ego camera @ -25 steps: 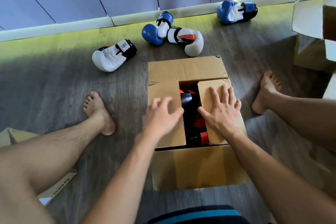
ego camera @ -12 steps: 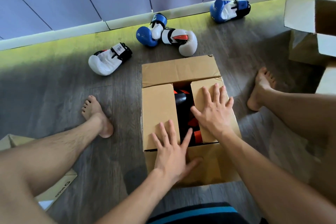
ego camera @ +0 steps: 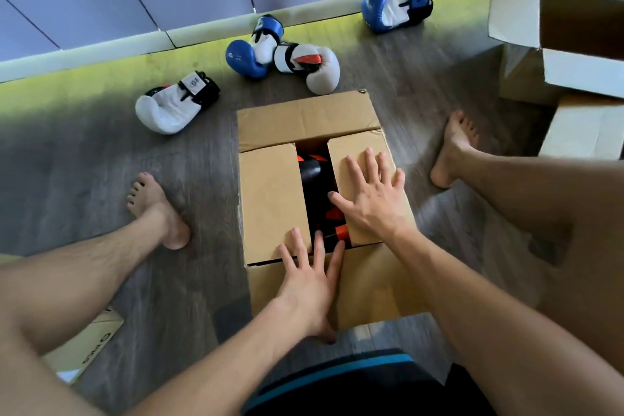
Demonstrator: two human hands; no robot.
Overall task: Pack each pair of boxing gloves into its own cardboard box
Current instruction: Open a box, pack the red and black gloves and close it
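Below, my right hand point(ego camera: 374, 203) lies flat on the right flap of the box point(ego camera: 304, 121), fingers spread. My left hand point(ego camera: 309, 284) rests at its near edge, fingers straight and apart. Black-and-orange gloves point(ego camera: 312, 174) sit inside the box on the floor point(ego camera: 84, 179).

Cardboard box point(ego camera: 304, 118) on floor: far flap down, two side flaps lowered, a gap between them. Black-and-orange gloves point(ego camera: 312, 172) show in the gap. Loose beyond the box: white glove point(ego camera: 169, 108) at left; blue glove point(ego camera: 250, 54) touching white-and-orange glove point(ego camera: 310, 66); blue-and-white glove point(ego camera: 388, 10) by the wall, well apart.
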